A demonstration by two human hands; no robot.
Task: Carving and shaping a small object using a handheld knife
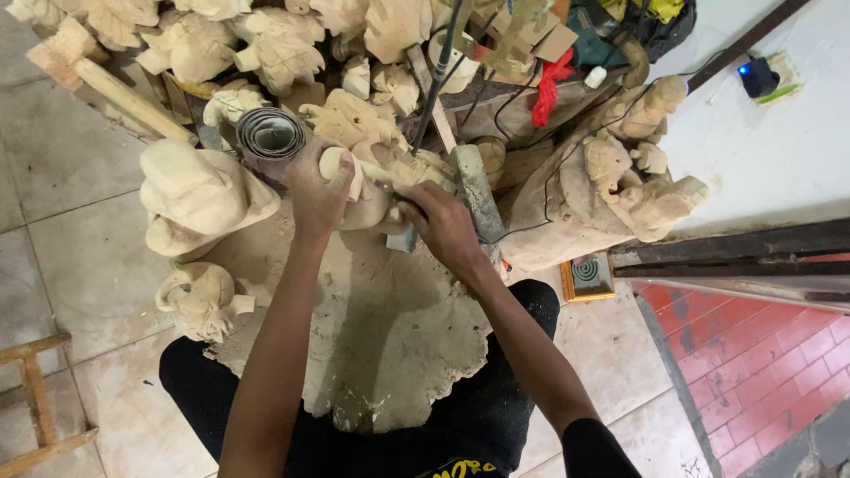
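Item: pale wood carving point(367, 190), resting on a dust-coated cloth point(390, 327) across our lap, just ahead of our knees.

Left hand point(317, 190): fingers closed around the rounded end of the carving, holding it steady.

Right hand point(443, 226): closed on a small tool point(403, 237), pressed against the carving's side; we cannot tell what kind of tool, as the hand hides most of it.

Nearby, left: a large rounded carving point(199, 195) touching the cloth's edge, a smaller one point(202, 301) below it, and a roll of sandpaper point(270, 134) just behind our left hand.

Nearby, right: a tall figure carving point(620, 177), well apart from our hands, with a flat grey block point(478, 190) between it and our right hand. A small box point(586, 276) sits at its base on the tiled floor point(80, 265).

Behind: a heap of unfinished carvings point(266, 44), black cables point(443, 62), a red rag point(549, 84).

Far left: part of a wooden frame point(35, 398).
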